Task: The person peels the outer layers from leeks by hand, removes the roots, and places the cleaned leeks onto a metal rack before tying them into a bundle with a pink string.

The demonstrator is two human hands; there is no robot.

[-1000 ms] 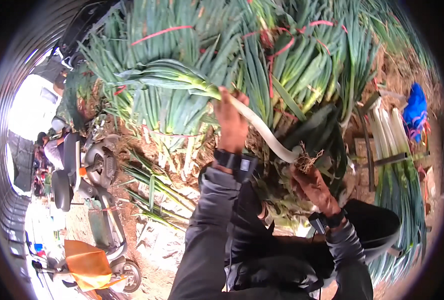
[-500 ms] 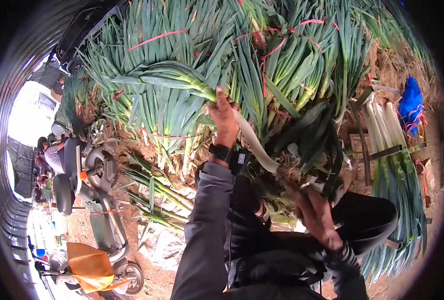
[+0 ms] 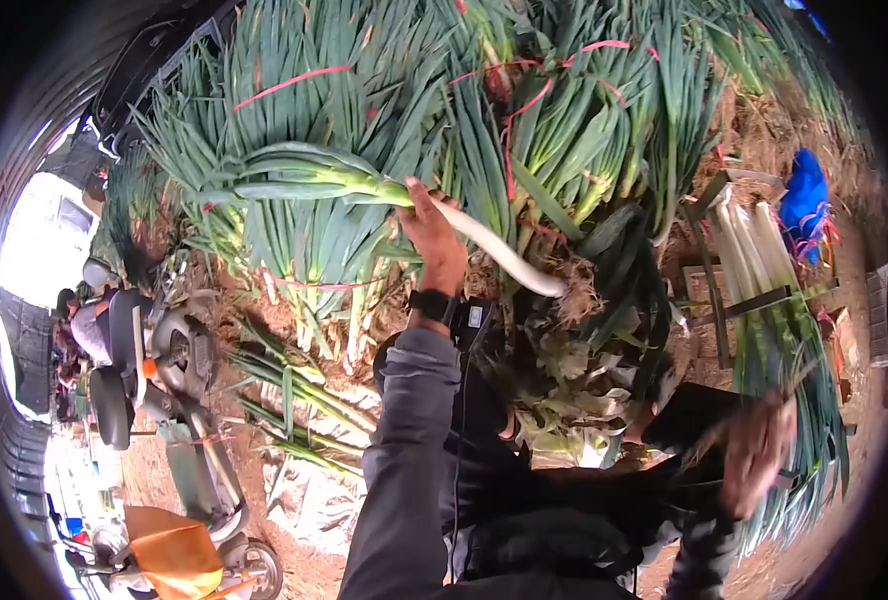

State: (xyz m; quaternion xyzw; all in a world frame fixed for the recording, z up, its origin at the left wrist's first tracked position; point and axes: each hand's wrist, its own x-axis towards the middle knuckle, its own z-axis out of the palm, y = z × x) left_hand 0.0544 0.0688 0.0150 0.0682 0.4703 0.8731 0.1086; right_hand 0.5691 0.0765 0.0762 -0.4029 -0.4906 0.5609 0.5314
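Head view: one leek (image 3: 504, 254) was held in the left hand (image 3: 432, 235), fingers closed around the stalk where white shank met green leaves. Green top was pointed left, root end down to the right. Root tuft (image 3: 580, 292) was left ungripped, in front of a heap of dark leaves (image 3: 626, 265); whether the heap was touched could not be told. Leek was seen roughly level at the leaves, shank bent downward.

Right hand (image 3: 761, 455) was held well apart from the leek, low on the right, in front of the lower leaves of a leek bundle (image 3: 764, 250). Hand was motion-blurred; finger spread and any held item could not be made out. Thin blurred strands were seen beside it.

That bundle was laid in a dark metal frame (image 3: 762, 302), white ends up, green ends down. A blue bag (image 3: 802, 195) was seen just beside its white ends, right side.

Tied leek bundles (image 3: 314, 130) were massed beyond the left hand, bound with red ties (image 3: 292, 87). Loose leeks (image 3: 309, 400) were scattered on the ground (image 3: 154, 475) left of the left forearm. Pale stripped leaves (image 3: 579, 395) were piled below the root tuft. A motorbike (image 3: 179, 350) and an orange sheet (image 3: 176, 553) were seen far left.
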